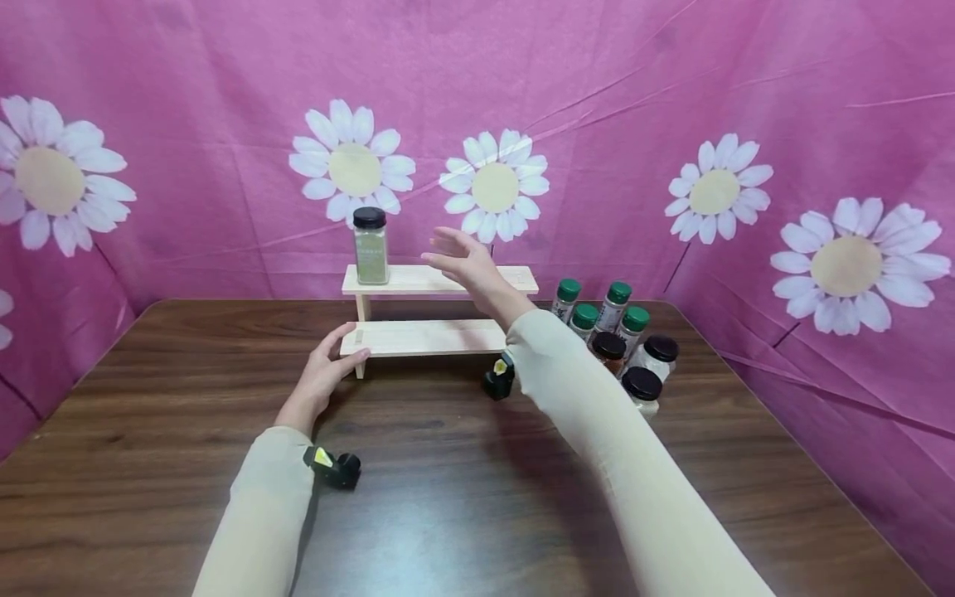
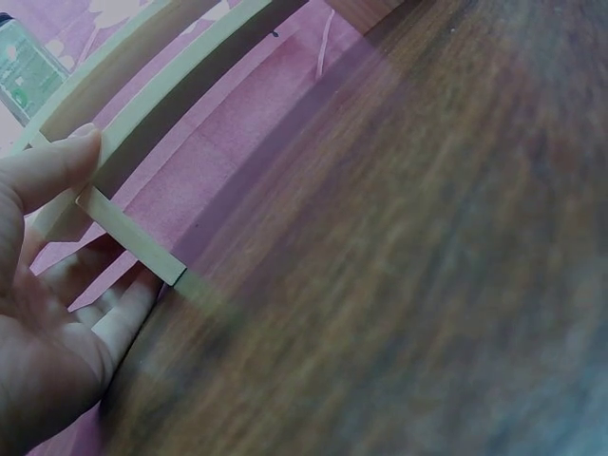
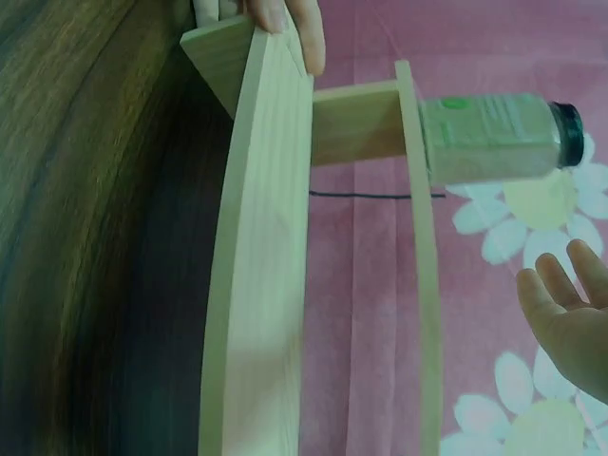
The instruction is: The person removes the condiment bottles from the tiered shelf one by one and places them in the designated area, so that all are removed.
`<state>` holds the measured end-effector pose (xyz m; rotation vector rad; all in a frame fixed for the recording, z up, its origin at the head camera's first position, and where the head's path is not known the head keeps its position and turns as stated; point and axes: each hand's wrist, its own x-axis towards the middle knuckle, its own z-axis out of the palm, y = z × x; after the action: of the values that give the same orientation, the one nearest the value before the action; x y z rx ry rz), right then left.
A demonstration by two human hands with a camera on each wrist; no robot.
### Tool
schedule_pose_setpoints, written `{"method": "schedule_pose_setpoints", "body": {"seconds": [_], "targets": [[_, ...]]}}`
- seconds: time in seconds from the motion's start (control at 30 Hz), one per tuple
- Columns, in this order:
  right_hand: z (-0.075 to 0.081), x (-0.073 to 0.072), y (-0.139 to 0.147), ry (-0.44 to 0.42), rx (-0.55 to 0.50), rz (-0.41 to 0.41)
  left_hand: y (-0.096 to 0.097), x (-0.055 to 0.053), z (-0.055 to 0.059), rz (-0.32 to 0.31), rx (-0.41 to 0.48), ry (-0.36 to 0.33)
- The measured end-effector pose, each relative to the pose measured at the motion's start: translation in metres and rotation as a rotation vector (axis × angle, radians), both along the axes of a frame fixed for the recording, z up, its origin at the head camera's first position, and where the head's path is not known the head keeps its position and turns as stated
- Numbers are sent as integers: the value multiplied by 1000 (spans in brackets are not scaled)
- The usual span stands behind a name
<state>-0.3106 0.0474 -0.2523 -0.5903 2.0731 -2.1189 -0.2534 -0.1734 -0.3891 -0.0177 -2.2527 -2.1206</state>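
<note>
A two-tier wooden spice rack [image 1: 429, 338] stands at the back of the table. My left hand [image 1: 326, 371] holds its lower left end, the thumb [image 2: 66, 161] against the lower board and the other fingers around by the end leg [image 2: 133, 236]. On the left part of the upper board is a spice jar [image 1: 370, 249] with a black lid and pale green contents, upright. To the right of that jar my right hand [image 1: 470, 264] is raised in front of the upper board, fingers spread and holding nothing. In the right wrist view, the right fingers [image 3: 556, 285] are apart from the jar [image 3: 494, 140].
Right of the rack several spice jars stand close together, some with green caps [image 1: 618, 292], others with black lids [image 1: 642, 383]. My right forearm [image 1: 597, 414] partly covers them. A pink cloth [image 1: 597, 99] with daisies hangs behind the brown wood table [image 1: 418, 497].
</note>
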Motion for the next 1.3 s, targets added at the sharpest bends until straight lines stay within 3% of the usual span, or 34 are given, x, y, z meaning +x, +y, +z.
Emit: {"method": "schedule_pose_setpoints", "body": {"seconds": [0.43,0.73,1.03,1.3], "targets": [[-16,-24,-37,-48,131,-96,1,0,-2,6,17,-4],[-14,-28,-66,21,338,-127,-1,-3,-2,9,-1,19],[-9,-32,-82,-29,243,-146,2,-3,-1,17,-9,10],[0,-33,-86,-80,256,-110,1,-5,-2,29,5,2]]}}
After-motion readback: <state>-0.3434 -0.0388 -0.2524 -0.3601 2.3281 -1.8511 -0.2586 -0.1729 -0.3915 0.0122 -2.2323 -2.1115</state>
